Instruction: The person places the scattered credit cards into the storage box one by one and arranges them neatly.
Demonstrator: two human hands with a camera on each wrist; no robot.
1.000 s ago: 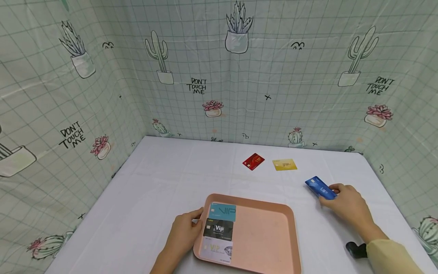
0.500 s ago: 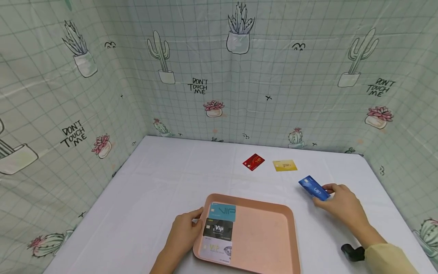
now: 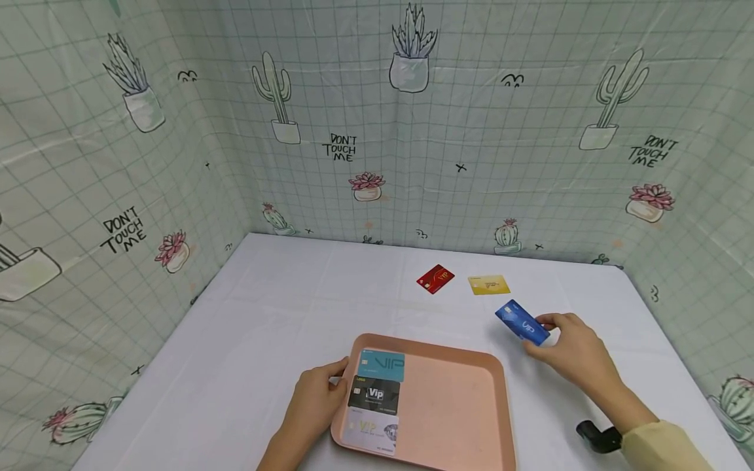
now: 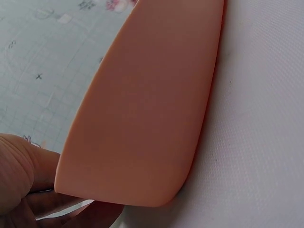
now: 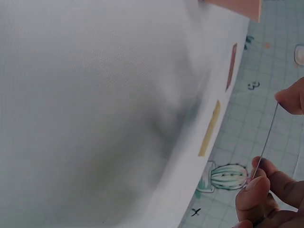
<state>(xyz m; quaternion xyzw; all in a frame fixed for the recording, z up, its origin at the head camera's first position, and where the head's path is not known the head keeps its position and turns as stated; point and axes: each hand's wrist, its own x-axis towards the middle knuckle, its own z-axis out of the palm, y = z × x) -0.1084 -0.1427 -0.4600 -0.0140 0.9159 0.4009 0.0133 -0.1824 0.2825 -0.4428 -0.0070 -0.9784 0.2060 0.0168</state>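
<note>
Fingers and thumb of the right hand [image 3: 574,350] pinch a blue card [image 3: 522,322] by its near right end, closed to little more than the card's thickness; the right wrist view shows it edge-on as a thin, straight line, clear of the worktop [image 3: 283,314]. It hangs tilted over the right half of the worktop, its far left corner pointing toward a yellow card [image 3: 489,284]. That one and a red card [image 3: 435,279], set askew, lie flat near the far edge, apart from each other.

Fingers and thumb of the left hand [image 3: 315,402] hold the left rim of a tray [image 3: 453,405] at the worktop's near side. Three cards fill a column along the tray's left wall: a teal card [image 3: 381,365] by its far left corner, a black card [image 3: 374,395] in the middle and a pale card [image 3: 371,430] nearest, edges meeting or nearly so.

A smooth, bent black object [image 3: 599,437] shows against the yellow sleeve [image 3: 665,445], which partly hides it.

White woven cloth covers the worktop, finely grained in the left wrist view. The tray is matt salmon pink, with rounded corners and a raised wall. Grid-printed fabric [image 3: 394,124], softly creased and drawn with cacti, rises behind the far edge.
</note>
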